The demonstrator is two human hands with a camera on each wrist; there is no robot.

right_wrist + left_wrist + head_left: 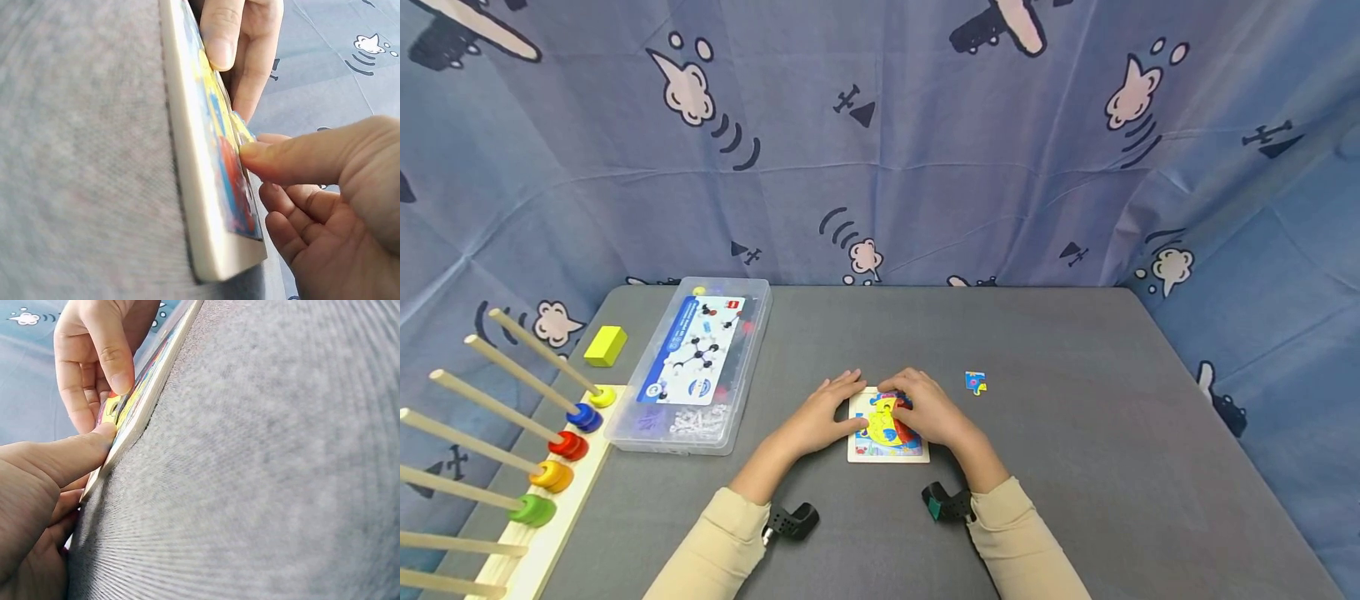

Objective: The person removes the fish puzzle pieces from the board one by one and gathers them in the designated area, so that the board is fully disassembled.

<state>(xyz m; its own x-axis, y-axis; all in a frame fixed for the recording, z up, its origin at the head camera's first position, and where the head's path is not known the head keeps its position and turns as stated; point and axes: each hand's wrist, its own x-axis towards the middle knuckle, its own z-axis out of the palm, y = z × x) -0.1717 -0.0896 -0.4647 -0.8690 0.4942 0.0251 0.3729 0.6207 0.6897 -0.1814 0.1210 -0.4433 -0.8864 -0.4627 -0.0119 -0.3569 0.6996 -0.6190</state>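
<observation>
A small wooden jigsaw puzzle board (887, 458) with a pale frame and a bright yellow, red and blue picture lies on the grey table. My left hand (822, 419) holds its left side, with the thumb over the picture and the fingers along the frame. Over the upper right of the board, my right hand (931, 408) pinches a yellow puzzle piece (242, 127) between thumb and fingers. That piece stands tilted up from the picture in the right wrist view. The fingers partly hide the upper picture. Another puzzle piece (975, 382), blue and yellow, lies apart to the right.
A clear plastic case (745, 367) with a molecule-model label stands at the left. Beside it are a yellow block (606, 346) and a wooden peg rack (576, 492) with coloured rings. A patterned blue curtain (910, 150) hangs behind the table.
</observation>
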